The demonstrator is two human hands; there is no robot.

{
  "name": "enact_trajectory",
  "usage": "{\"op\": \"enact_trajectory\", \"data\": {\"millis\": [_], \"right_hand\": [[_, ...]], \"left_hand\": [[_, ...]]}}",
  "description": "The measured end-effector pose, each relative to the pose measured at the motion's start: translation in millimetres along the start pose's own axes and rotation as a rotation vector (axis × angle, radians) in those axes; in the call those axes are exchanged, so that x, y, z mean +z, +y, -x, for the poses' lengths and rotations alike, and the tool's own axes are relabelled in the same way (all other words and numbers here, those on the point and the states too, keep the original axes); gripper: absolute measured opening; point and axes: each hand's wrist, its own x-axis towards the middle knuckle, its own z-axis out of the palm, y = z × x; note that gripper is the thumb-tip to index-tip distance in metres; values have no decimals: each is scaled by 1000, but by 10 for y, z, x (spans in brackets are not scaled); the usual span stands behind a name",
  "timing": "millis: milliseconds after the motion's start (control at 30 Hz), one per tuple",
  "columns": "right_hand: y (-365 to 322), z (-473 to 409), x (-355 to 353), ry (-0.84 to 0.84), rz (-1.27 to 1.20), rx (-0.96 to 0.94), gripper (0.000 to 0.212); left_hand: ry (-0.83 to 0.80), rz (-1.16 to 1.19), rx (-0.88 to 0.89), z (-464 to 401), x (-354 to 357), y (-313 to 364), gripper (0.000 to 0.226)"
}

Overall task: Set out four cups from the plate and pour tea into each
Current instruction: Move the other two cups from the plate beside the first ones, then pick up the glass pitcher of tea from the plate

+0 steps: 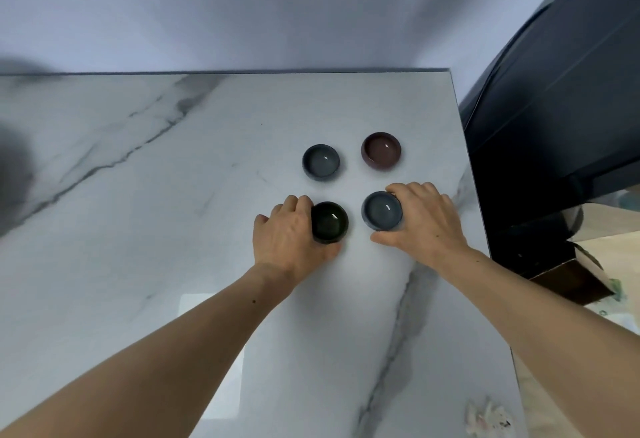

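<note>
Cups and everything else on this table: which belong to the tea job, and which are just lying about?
Part of the job:
- dark green cup, held by left hand
- blue-grey cup, held by right hand
- grey cup
- brown cup

Just lying about:
- pale crumpled thing at the table's near corner
- dark furniture beside the table

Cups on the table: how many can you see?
4: grey cup far left, maroon cup far right, dark green cup at left hand, blue-grey cup at right hand. None seems hidden.
</note>
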Motion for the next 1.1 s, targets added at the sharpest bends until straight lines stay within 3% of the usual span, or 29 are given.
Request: {"op": "enact_trajectory", "data": {"millis": [133,333,467,733,1100], "right_hand": [[-39,34,-121,-62,29,14,87],[-233,44,-500,-106,123,-143,66],[-607,2,-733,-94,183,-273,41],[-1864,-32,-806,-148,317,-515,26],[-4201,-52,-291,-120,204,-562,34]], "left_hand": [[-69,-19,-1,45,-105,-26,76],[-6,-125,98,153,-495,-314,45],[39,-167,88,290,-805,-601,32],[73,-212,-30,791,-1466,-1653,29],[140,-156,-172,1468,-2184,-3822,31]]}}
